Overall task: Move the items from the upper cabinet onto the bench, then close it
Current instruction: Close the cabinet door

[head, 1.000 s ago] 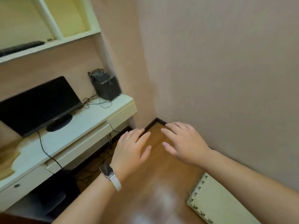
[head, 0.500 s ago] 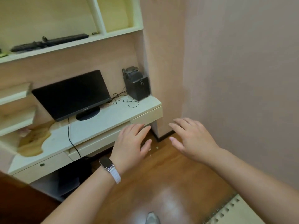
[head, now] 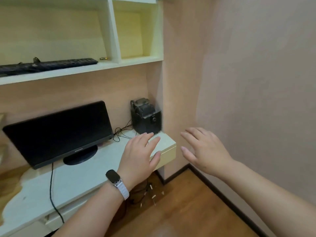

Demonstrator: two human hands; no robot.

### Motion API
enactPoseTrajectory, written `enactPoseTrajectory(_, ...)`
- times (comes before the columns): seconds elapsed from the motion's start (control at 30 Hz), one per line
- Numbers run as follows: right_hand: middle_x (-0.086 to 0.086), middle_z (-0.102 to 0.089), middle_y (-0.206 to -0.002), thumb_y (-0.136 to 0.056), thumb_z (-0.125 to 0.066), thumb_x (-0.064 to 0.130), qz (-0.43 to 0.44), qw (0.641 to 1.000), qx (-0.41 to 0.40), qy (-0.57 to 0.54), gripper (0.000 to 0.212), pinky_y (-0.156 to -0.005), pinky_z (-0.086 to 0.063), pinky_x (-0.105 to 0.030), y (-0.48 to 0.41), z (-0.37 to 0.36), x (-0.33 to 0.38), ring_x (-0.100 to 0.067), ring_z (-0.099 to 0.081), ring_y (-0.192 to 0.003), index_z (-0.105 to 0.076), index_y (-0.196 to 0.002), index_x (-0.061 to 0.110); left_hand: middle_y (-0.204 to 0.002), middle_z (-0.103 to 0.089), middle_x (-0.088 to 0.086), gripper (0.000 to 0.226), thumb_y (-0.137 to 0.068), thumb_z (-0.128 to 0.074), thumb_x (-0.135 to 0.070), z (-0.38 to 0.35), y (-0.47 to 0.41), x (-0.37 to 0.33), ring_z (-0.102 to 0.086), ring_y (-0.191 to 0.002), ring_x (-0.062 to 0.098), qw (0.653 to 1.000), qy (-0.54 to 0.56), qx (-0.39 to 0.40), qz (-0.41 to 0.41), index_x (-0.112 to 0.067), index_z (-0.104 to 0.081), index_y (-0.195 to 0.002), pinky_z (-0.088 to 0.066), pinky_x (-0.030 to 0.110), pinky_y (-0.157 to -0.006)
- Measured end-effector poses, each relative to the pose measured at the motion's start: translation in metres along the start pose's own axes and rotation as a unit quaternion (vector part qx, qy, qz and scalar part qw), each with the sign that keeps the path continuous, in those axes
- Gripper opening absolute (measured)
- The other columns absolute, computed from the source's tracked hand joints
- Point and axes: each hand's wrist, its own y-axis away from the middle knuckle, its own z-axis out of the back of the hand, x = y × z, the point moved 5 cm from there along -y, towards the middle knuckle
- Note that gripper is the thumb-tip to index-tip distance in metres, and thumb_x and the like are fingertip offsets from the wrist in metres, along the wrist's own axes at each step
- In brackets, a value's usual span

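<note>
Where frame crops, keyboard [head: 49, 65] seemingly continues

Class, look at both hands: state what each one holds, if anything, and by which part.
Nothing is held. The left hand and right hand are both open and empty, fingers spread.

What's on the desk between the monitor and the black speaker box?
In the head view, only a tangle of thin black cables lies on the desk between the monitor and the speaker box.
</note>
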Motion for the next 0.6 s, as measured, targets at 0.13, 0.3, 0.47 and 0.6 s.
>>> enactPoseTrajectory(0.13,-0.005,-0.060,-0.132,-0.094,-0.036,0.050,-0.008,1.000,-0.015,0.010,0.054,-0.098,-0.044,-0.043,-0.045,0.002,-0.003,-0.027,-0.053,-0.123,-0.058,-0.131,0.018,-0.133,-0.061,0.002,0.045,-0.091,-0.053,-0.041,0.009,-0.040,0.026,-0.053,-0.125,0.024,0.999,0.007,-0.039,-0.012,-0.021,-0.060,-0.131,-0.041,0.045,-0.105)
enactPoseTrajectory(0.3,-0.006,-0.060,-0.131,-0.093,-0.038,0.050,0.004,0.999,-0.039,0.024,0.053,-0.097,-0.045,-0.043,-0.093,0.006,-0.011,-0.027,-0.054,-0.121,-0.058,-0.130,0.017,-0.135,-0.058,0.002,0.045,-0.091,-0.054,-0.040,0.014,-0.085,0.047,-0.050,-0.127,0.023,0.997,0.013,-0.073,-0.027,-0.020,-0.060,-0.131,-0.041,0.047,-0.106)
enactPoseTrajectory(0.47,-0.008,-0.061,-0.129,-0.092,-0.039,0.049,0.010,0.997,-0.075,0.006,0.054,-0.093,-0.046,-0.043,-0.140,0.001,-0.032,-0.029,-0.055,-0.118,-0.060,-0.127,0.015,-0.130,-0.061,0.006,0.044,-0.089,-0.055,-0.038,0.017,-0.132,0.063,-0.054,-0.122,0.028,0.994,-0.004,-0.104,-0.032,-0.016,-0.064,-0.126,-0.042,0.048,-0.102)
enactPoseTrajectory(0.6,-0.008,-0.062,-0.126,-0.090,-0.042,0.049,0.015,0.993,-0.119,-0.017,0.052,-0.090,-0.046,-0.042,-0.185,-0.006,-0.058,-0.029,-0.055,-0.116,-0.061,-0.125,0.015,-0.129,-0.061,0.006,0.043,-0.088,-0.056,-0.037,0.013,-0.175,0.076,-0.054,-0.121,0.029,0.992,-0.040,-0.111,-0.032,-0.017,-0.064,-0.125,-0.043,0.050,-0.101)
